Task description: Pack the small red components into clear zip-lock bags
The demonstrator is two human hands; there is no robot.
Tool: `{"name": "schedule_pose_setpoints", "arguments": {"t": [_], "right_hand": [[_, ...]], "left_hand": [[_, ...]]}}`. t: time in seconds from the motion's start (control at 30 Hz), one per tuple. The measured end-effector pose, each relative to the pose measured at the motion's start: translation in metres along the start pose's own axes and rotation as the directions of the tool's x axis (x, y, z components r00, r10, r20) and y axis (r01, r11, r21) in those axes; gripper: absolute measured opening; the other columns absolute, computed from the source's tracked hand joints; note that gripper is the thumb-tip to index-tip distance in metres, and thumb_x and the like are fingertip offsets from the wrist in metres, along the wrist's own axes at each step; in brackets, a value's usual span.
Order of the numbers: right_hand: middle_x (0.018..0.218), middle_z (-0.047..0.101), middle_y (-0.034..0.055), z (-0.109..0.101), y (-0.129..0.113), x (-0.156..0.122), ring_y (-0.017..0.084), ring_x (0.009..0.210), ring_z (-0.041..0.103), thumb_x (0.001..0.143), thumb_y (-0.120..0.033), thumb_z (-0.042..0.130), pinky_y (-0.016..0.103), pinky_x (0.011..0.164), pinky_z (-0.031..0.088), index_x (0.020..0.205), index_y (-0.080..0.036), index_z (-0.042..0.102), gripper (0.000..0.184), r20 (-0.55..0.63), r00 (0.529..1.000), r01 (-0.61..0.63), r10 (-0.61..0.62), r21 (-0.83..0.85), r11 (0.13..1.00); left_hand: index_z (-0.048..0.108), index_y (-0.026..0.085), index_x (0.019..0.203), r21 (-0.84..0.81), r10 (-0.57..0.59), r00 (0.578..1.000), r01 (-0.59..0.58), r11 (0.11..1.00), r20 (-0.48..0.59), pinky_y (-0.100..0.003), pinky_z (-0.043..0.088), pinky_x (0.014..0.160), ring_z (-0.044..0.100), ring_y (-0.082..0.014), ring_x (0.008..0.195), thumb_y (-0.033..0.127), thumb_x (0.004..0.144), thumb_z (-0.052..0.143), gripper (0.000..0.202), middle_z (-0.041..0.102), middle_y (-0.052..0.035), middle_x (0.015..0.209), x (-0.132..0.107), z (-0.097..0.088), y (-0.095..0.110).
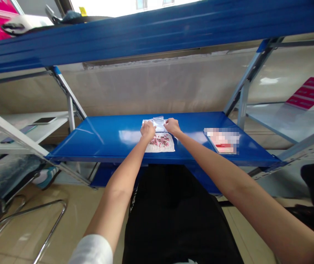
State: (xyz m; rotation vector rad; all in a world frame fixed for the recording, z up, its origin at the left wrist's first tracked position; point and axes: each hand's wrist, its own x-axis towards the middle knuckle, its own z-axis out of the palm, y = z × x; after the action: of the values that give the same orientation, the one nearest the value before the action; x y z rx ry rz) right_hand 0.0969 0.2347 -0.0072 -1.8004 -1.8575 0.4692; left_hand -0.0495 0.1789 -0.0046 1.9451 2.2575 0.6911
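Note:
A small transparent plastic bag (159,124) is at the back of the blue shelf surface, between my two hands. My left hand (147,129) is closed at its left side, fingers bent over the edge. At the right edge my right hand (172,126) pinches the plastic between thumb and fingers. Just in front of the bag lies a white sheet (160,149), perhaps paper or cloth. Many small red and dark pieces (161,140) are scattered on it, too small to name. My left hand and wrist cover part of its left side.
The blue shelf (112,141) carries a flat item, partly pixelated, (223,141) at the right. An upper blue beam (157,33) crosses overhead. Phones (44,120) lie on the left white shelf, and a pink-and-white box (309,93) stands on the right one. A metal-framed chair (60,216) is at lower left.

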Motion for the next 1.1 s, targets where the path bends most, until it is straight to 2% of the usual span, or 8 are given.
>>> {"name": "schedule_pose_setpoints", "arguments": {"t": [0.33,0.53,0.73,0.83,0.9,0.97,1.03,1.1], "right_hand": [[0.107,0.078,0.0195,0.003,-0.003,0.009,0.031,0.106,0.074,0.08,-0.017,0.075,0.038,0.09,0.057,0.097,-0.014,0.08,0.018,0.023,0.996,-0.087,0.086,0.066,0.994],[0.091,0.078,0.0149,-0.003,-0.006,0.007,0.029,0.101,0.073,0.074,-0.014,0.074,0.033,0.086,0.056,0.082,-0.015,0.076,0.009,-0.001,0.998,-0.055,0.057,0.19,0.98],[0.084,0.075,0.0069,-0.031,-0.001,-0.02,0.016,0.076,0.071,0.085,-0.028,0.068,0.022,0.059,0.051,0.089,-0.017,0.067,0.012,0.012,1.0,-0.007,0.001,0.442,0.897],[0.085,0.074,0.0053,-0.042,0.006,-0.049,0.016,0.074,0.071,0.081,-0.04,0.075,0.019,0.051,0.043,0.091,-0.019,0.061,0.027,0.036,0.997,0.023,-0.072,0.734,0.679],[0.086,0.073,0.0042,-0.045,0.01,-0.071,0.017,0.077,0.071,0.074,-0.048,0.08,0.02,0.052,0.041,0.09,-0.02,0.059,0.038,0.023,0.994,0.039,-0.11,0.848,0.528],[0.083,0.072,0.0026,-0.046,0.014,-0.094,0.018,0.078,0.071,0.07,-0.052,0.081,0.02,0.053,0.042,0.09,-0.021,0.058,0.043,0.024,0.992,0.037,-0.122,0.879,0.476],[0.083,0.072,0.0012,-0.047,0.018,-0.116,0.019,0.079,0.07,0.068,-0.05,0.082,0.021,0.055,0.043,0.098,-0.023,0.059,0.046,0.055,0.992,0.004,-0.115,0.89,0.457],[0.094,0.076,0.002,-0.05,0.022,-0.135,0.019,0.084,0.071,0.068,-0.046,0.083,0.023,0.058,0.047,0.114,-0.026,0.058,0.056,0.073,0.991,-0.02,-0.111,0.909,0.415]], "left_hand": [[0.07,0.014,0.112,-0.06,-0.004,1.0,0.006,0.998,0.025,-0.036,0.049,0.096,0.064,-0.0285,0.116,0.025,0.098,0.061,0.02,0.069,-0.0203,0.121,0.011,0.009,-0.003],[0.068,0.016,0.115,-0.097,0.057,0.998,-0.059,0.994,-0.016,-0.038,0.047,0.101,0.06,-0.0293,0.123,0.021,0.097,0.061,0.02,0.066,-0.0198,0.126,0.002,0.008,0.001],[0.067,0.014,0.114,-0.263,0.051,0.993,-0.076,0.962,-0.104,-0.038,0.046,0.105,0.063,-0.0289,0.122,0.029,0.102,0.055,0.022,0.07,-0.0204,0.123,-0.007,-0.011,0.008],[0.067,0.015,0.11,-0.5,-0.038,0.996,-0.01,0.866,-0.085,-0.037,0.05,0.098,0.069,-0.0272,0.111,0.036,0.102,0.057,0.024,0.075,-0.0173,0.114,-0.021,-0.022,0.017],[0.067,0.015,0.102,-0.666,-0.073,0.996,0.086,0.741,0.048,-0.035,0.053,0.086,0.073,-0.0251,0.094,0.037,0.1,0.06,0.024,0.077,-0.0144,0.1,-0.038,-0.027,0.023],[0.066,0.015,0.094,-0.801,-0.044,0.98,0.182,0.571,0.192,-0.031,0.054,0.074,0.073,-0.021,0.077,0.033,0.096,0.064,0.018,0.076,-0.0106,0.087,-0.059,-0.03,0.026],[0.064,0.016,0.088,-0.874,-0.015,0.979,0.189,0.448,0.204,-0.027,0.053,0.068,0.071,-0.0167,0.068,0.028,0.093,0.067,0.013,0.074,-0.0066,0.079,-0.083,-0.031,0.028],[0.063,0.017,0.085,-0.899,-0.014,0.981,0.184,0.398,0.195,-0.025,0.052,0.067,0.069,-0.0146,0.064,0.024,0.09,0.068,0.01,0.071,-0.0037,0.073,-0.108,-0.032,0.026]]}}
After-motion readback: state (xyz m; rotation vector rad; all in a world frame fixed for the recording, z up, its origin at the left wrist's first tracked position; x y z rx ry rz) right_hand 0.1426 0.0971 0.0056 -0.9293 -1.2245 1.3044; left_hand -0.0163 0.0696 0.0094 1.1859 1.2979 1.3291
